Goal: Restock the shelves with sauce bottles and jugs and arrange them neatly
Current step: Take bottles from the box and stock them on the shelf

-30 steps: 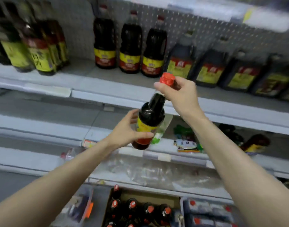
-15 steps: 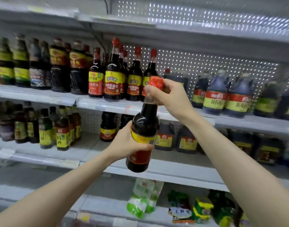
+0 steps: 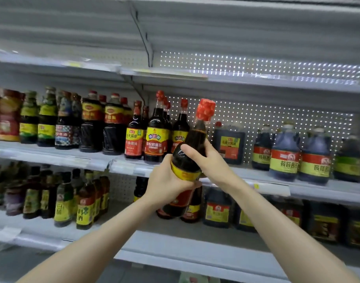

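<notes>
- Left hand (image 3: 166, 185) grips the bottle (image 3: 196, 133) at its label, right hand (image 3: 212, 162) at its shoulder, steadying it, tilted, before the shelf (image 3: 297, 189) front edge.
- Likely bound for the gap beside matching bottles (image 3: 156, 132).

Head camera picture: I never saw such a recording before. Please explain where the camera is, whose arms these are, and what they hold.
There is no machine here. A person wears one camera on the head, so you look along that person's own two arms. The left hand grips the labelled body of a dark sauce bottle with a red cap; the right hand holds its shoulder, higher up. The bottle is tilted in front of a store shelf, not standing on it. On that shelf stand similar bottles and, further right, large jugs.
</notes>
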